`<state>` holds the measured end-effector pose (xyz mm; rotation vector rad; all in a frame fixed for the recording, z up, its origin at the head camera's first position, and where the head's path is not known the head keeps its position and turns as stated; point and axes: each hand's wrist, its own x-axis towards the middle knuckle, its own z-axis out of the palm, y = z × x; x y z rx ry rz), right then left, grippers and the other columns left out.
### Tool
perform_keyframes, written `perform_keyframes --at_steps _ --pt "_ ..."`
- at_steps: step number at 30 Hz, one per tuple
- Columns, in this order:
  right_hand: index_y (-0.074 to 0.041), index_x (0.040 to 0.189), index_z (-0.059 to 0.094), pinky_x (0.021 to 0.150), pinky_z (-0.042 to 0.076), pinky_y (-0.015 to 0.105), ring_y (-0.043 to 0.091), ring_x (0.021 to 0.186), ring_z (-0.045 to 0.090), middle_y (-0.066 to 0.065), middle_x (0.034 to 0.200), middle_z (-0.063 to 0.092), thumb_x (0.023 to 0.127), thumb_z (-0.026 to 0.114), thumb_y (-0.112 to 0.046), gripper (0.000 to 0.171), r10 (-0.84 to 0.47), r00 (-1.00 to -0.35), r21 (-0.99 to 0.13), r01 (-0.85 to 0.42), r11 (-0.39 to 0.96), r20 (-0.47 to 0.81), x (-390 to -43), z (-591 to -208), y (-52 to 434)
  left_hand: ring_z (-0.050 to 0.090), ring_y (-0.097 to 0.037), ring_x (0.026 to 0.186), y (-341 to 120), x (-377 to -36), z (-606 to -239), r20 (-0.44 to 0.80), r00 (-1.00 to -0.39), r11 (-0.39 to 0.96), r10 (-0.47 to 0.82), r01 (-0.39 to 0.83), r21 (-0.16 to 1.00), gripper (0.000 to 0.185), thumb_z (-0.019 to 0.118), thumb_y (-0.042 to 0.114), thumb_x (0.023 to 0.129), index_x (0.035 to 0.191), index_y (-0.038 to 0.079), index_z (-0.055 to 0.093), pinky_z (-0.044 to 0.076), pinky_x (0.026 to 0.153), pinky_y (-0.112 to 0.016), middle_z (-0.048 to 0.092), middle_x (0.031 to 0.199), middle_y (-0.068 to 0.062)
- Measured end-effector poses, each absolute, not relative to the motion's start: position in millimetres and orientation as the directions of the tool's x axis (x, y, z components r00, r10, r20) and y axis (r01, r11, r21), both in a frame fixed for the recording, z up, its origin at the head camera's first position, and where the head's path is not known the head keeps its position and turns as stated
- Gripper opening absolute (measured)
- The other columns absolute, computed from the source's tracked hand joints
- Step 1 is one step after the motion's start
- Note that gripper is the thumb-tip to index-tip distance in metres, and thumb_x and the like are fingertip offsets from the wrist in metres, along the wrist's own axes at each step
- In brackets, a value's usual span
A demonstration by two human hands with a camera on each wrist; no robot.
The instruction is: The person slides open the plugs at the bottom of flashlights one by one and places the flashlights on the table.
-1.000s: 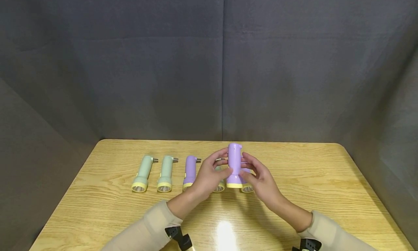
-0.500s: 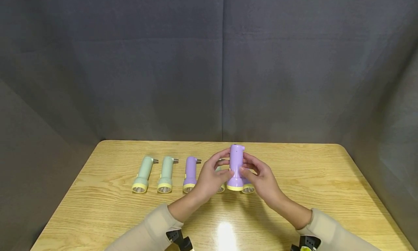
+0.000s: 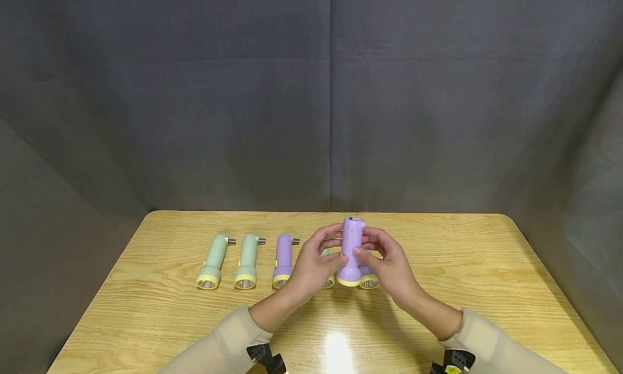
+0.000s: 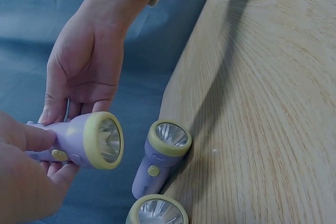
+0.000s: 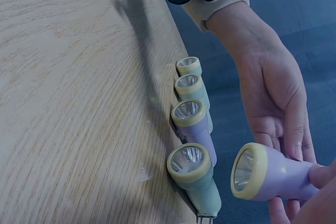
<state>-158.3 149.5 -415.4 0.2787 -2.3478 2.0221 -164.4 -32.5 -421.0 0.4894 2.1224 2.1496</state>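
A purple flashlight (image 3: 351, 252) with a yellow head ring is held above the table between both hands. My left hand (image 3: 311, 266) grips its left side, thumb on the near face. On the right side my right hand (image 3: 391, 263) pinches it, thumb near the middle of the body. Its lens (image 4: 109, 140) and a yellow switch (image 4: 59, 155) show in the left wrist view. Behind it lies another purple flashlight (image 3: 369, 276), partly covered by the held one and the right hand. A green flashlight (image 5: 197, 177) is mostly hidden by the left hand in the head view.
Further left in the row lie a green flashlight (image 3: 212, 261), a second green flashlight (image 3: 247, 260) and a purple flashlight (image 3: 284, 258), heads toward me, with metal plug prongs at their far ends. The wooden table (image 3: 462, 266) ends at a dark grey curtain (image 3: 233, 120).
The held flashlight has shifted slightly right and tilted, so a dark spot on its far end shows now. The right thumb has moved a little up the body. Both hands keep their hold.
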Motion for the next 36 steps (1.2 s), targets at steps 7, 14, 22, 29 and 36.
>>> perform_keyframes --at_steps 7,14,22,29,36 --pt "0.005 0.128 0.055 0.089 0.051 0.023 0.017 0.104 0.058 0.019 0.122 0.059 0.093 0.068 0.007 0.037 -0.120 -0.984 -0.977 -0.152 0.147 0.135 -158 -415 151 0.058 -0.031 0.121 -32 -167 -422 0.177 -0.946 -0.041 0.271 0.172 0.984 0.046 0.067 -0.012 0.091 0.136 -0.002 0.056 0.054 0.099 -0.032 0.059 0.133 -0.017" --pt "0.005 0.126 0.056 0.092 0.049 0.026 0.017 0.105 0.058 0.018 0.121 0.060 0.096 0.068 0.001 0.033 -0.142 -0.977 -0.977 -0.176 0.121 0.158 -157 -413 150 0.061 -0.032 0.116 -38 -173 -424 0.216 -0.935 -0.053 0.281 0.210 0.976 0.041 0.070 -0.011 0.090 0.129 -0.004 0.060 0.056 0.094 -0.029 0.063 0.125 -0.019" --pt "0.006 0.124 0.057 0.088 0.053 0.023 0.015 0.102 0.059 0.012 0.116 0.060 0.094 0.069 0.002 0.033 -0.134 -0.968 -0.968 -0.227 0.110 0.212 -158 -416 150 0.061 -0.033 0.117 -40 -175 -425 0.248 -0.921 -0.045 0.302 0.246 0.968 0.043 0.070 -0.011 0.090 0.131 -0.005 0.060 0.056 0.095 -0.031 0.063 0.125 -0.020" --pt "0.008 0.125 0.059 0.087 0.053 0.021 0.013 0.099 0.060 0.017 0.115 0.063 0.092 0.070 0.006 0.035 -0.141 -0.945 -0.945 -0.310 0.103 0.295 -159 -418 153 0.061 -0.034 0.117 -41 -176 -427 0.277 -0.908 -0.034 0.315 0.281 0.959 0.044 0.071 -0.012 0.089 0.130 -0.004 0.059 0.056 0.096 -0.032 0.062 0.126 -0.020" --pt "0.008 0.125 0.060 0.083 0.056 0.022 0.013 0.101 0.060 0.007 0.114 0.065 0.091 0.071 0.006 0.036 -0.153 -0.941 -0.942 -0.319 0.103 0.302 -161 -418 156 0.060 -0.033 0.118 -40 -176 -428 0.295 -0.901 -0.044 0.316 0.297 0.954 0.040 0.071 -0.009 0.090 0.127 -0.004 0.061 0.055 0.096 -0.032 0.062 0.126 -0.019"
